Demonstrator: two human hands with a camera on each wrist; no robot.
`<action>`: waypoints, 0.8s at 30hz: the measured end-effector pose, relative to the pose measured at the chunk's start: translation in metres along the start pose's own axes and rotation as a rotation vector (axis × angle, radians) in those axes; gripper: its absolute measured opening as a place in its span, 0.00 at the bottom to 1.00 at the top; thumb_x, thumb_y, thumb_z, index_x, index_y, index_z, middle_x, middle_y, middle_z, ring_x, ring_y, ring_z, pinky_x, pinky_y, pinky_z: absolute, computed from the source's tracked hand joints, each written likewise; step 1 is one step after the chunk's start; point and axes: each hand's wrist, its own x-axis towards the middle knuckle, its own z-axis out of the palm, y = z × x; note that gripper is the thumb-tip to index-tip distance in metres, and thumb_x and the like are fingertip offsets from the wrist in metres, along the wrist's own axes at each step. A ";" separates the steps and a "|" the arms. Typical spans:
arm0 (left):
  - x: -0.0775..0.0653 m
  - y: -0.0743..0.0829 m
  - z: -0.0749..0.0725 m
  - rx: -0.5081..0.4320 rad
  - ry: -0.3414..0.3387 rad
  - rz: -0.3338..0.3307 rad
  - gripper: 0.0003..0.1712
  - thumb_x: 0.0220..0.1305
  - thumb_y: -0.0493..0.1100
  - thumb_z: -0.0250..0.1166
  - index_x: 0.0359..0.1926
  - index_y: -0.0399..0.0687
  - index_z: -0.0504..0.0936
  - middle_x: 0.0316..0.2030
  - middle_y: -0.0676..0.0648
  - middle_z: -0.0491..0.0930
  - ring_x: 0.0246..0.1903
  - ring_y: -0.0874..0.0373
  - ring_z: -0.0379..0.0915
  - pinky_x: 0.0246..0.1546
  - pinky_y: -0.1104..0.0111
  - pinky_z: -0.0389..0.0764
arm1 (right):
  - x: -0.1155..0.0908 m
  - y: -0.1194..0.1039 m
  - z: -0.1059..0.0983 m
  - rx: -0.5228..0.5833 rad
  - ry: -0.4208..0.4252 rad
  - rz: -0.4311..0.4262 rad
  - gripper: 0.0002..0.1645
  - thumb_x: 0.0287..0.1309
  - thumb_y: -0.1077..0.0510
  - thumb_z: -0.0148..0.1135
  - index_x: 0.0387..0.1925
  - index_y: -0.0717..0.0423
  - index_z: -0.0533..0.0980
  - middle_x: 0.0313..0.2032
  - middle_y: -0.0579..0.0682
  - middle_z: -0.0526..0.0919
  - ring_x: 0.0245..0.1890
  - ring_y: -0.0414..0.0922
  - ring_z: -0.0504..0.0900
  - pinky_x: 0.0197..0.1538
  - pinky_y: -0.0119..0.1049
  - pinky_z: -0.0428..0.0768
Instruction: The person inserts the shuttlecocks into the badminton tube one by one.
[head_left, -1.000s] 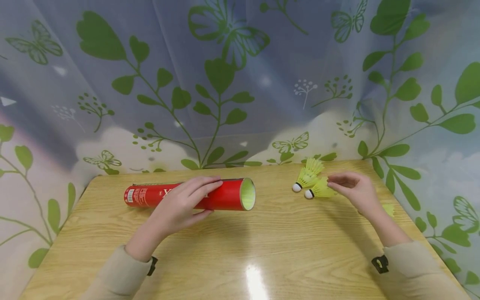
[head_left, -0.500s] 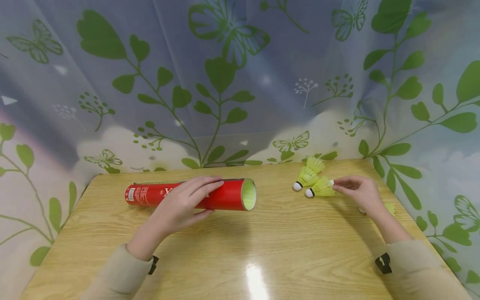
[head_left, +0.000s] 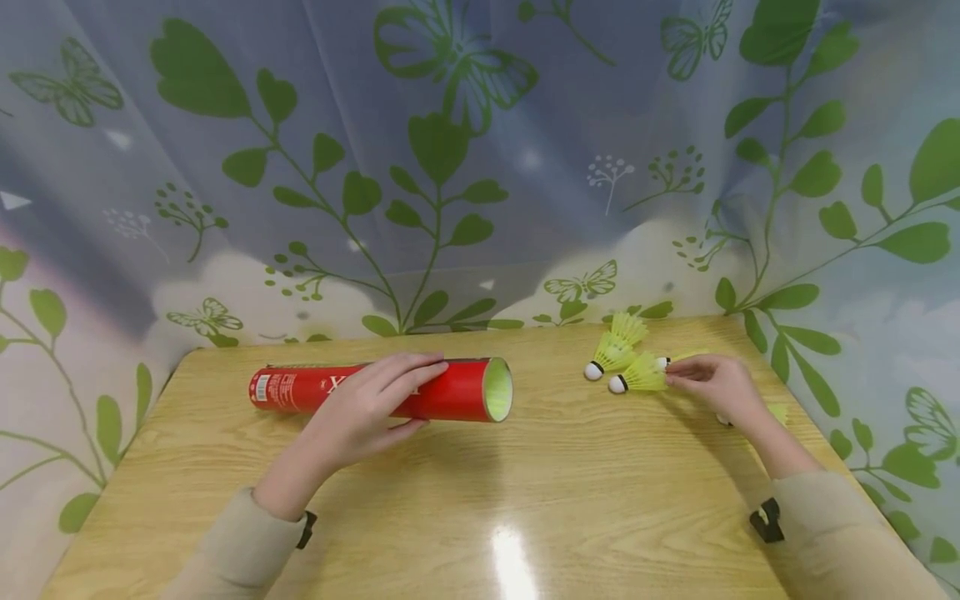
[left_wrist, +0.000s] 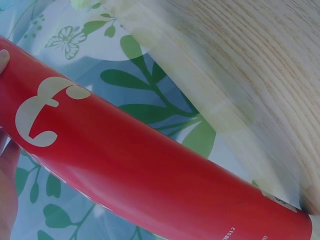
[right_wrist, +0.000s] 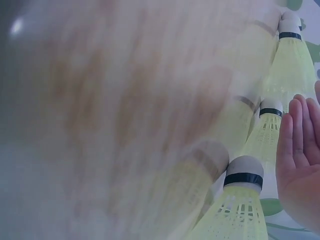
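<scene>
In the head view, the left hand is curled over the red tube, gripping it, at left of centre in the frame; the tube's open end points to the right. The right hand, at right of centre, has its fingertips at the white cork of a shuttlecock. I cannot tell if they pinch it or only touch it, because the fingers cover most of it. Just to the left lie the upper shuttlecock and the lower shuttlecock on the wooden table.

The step in hand seems to be taking one shuttlecock. To do it well, I would grip near the cork, as the skirt probably bends easily, and lift before turning, so the neighbours are not dragged. The left hand should hold the tube steady, without squeezing its wall.
</scene>
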 end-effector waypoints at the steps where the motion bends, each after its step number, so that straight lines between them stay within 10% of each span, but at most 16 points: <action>1: 0.000 0.000 0.000 0.002 -0.001 -0.002 0.44 0.43 0.42 0.75 0.64 0.51 0.69 0.59 0.50 0.72 0.55 0.55 0.71 0.54 0.60 0.77 | 0.001 0.000 0.001 -0.003 -0.007 -0.001 0.22 0.55 0.46 0.65 0.45 0.57 0.81 0.40 0.56 0.85 0.32 0.31 0.81 0.36 0.27 0.80; 24: 0.001 -0.003 0.000 -0.007 0.013 -0.011 0.43 0.44 0.42 0.74 0.64 0.52 0.70 0.59 0.50 0.72 0.56 0.55 0.71 0.54 0.60 0.77 | 0.007 -0.013 0.009 -0.056 -0.023 -0.001 0.21 0.55 0.46 0.65 0.40 0.59 0.83 0.37 0.55 0.85 0.35 0.43 0.81 0.35 0.34 0.80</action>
